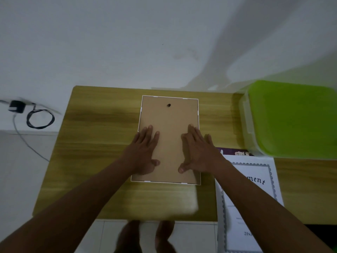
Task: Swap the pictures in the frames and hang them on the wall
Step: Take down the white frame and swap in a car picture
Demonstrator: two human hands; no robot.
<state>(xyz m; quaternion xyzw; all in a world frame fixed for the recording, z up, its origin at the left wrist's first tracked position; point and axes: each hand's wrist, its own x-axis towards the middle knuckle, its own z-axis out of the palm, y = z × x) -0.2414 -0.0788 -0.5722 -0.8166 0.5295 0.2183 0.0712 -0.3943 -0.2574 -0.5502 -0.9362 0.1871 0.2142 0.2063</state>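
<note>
Brown backing board (168,117) fills the white picture frame (199,114), which lies face down in the middle of the picture on the wood-grain worktop (102,125). The left hand (144,152) and right hand (198,152) lie flat on the board's lower half. Their fingers (149,132) are straight and spread, pressing down and grasping nothing.

The step looks like seating the board. It would go best with even pressure near both long edges, so the board sits level inside the rim before any edge tabs are turned. The hanging hole (168,105) should end up at the top.

At lower right a bordered certificate (255,172) lies partly under the right forearm. Only the blackletter "ment" can be read, and the smaller lines are blurred. The purple print (235,152) above it carries yellow lettering too smeared to make out. No writing shows on the green-lidded box (295,119) at the right edge.
</note>
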